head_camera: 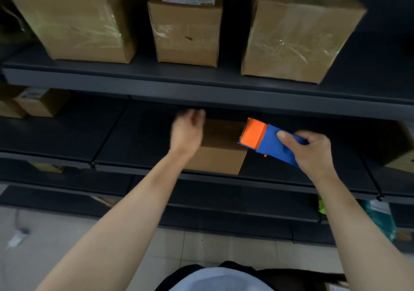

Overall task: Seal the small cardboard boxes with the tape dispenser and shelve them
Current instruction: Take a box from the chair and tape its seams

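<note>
Head view is showing the small box (220, 154) sitting on the middle shelf (134, 138). The blurry left hand (188, 133) is hovering at its left side; I cannot tell if it is holding it. The right hand (313, 151) is gripping the tape dispenser (266, 140), whose orange end is pointing at the box's top right edge. This is looking like the taping step. Next, the tape needs pressing flat along the top.

One view only: head-worn, wide-angle. It looks forward and down from above the person's own chest, facing the dark shelves (201, 89), which are near. With the arms stretched out, the left hand (187, 133) and right hand (313, 149) land mid-frame. Tiled floor (201, 246) along the bottom. Shelf edges tilt. Left hand blurred.
</note>
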The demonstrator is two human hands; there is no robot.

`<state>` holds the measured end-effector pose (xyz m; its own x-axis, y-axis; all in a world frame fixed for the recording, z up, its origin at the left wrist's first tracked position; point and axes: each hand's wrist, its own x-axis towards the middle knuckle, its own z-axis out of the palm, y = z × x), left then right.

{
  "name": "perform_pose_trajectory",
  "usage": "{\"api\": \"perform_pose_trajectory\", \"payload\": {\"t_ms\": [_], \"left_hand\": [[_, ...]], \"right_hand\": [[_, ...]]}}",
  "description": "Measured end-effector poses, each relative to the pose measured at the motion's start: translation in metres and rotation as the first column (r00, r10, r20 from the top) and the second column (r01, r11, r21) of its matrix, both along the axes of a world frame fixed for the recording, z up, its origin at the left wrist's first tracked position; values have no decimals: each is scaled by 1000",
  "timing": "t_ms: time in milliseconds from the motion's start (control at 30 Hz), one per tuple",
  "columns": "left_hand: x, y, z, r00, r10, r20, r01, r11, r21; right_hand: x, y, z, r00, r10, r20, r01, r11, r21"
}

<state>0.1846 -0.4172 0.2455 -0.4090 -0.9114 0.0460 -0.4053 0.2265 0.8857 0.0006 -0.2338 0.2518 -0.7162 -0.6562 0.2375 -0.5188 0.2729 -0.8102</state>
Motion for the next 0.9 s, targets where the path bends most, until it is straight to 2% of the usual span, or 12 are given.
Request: {"api": "perform_pose_trajectory", "payload": {"t_ms": [33, 100, 133, 200, 400, 633, 767, 900], "left_hand": [[-4, 11, 5, 983, -105, -149, 135, 969, 206], [-9, 30, 11, 912, -201, -357, 368, 786, 497], [-10, 36, 9, 881, -205, -426, 435, 705, 560], [-9, 44, 4, 844, -165, -510, 487, 635, 600], [-9, 55, 1, 834, 51, -549, 410, 610, 679], [-20, 56, 9, 895, 191, -404, 219, 601, 769], [-5, 18, 5, 846, 377, -377, 114, 563, 819], [12, -6, 5, 855, 348, -384, 114, 597, 794]], "right_hand": [[2, -2, 2, 1000, 24, 14, -24, 1000, -8], [6, -5, 4, 997, 72, 26, -72, 997, -1], [6, -7, 4, 995, 90, 31, -90, 996, 8], [5, -9, 6, 992, 120, 49, -121, 992, 20], [8, -15, 10, 978, 181, 107, -189, 980, 69], [11, -23, 29, 972, 217, 94, -232, 952, 201], [-19, -14, 37, 991, 120, 52, -130, 949, 287], [-40, -10, 33, 994, 50, 98, -81, 934, 348]]}}
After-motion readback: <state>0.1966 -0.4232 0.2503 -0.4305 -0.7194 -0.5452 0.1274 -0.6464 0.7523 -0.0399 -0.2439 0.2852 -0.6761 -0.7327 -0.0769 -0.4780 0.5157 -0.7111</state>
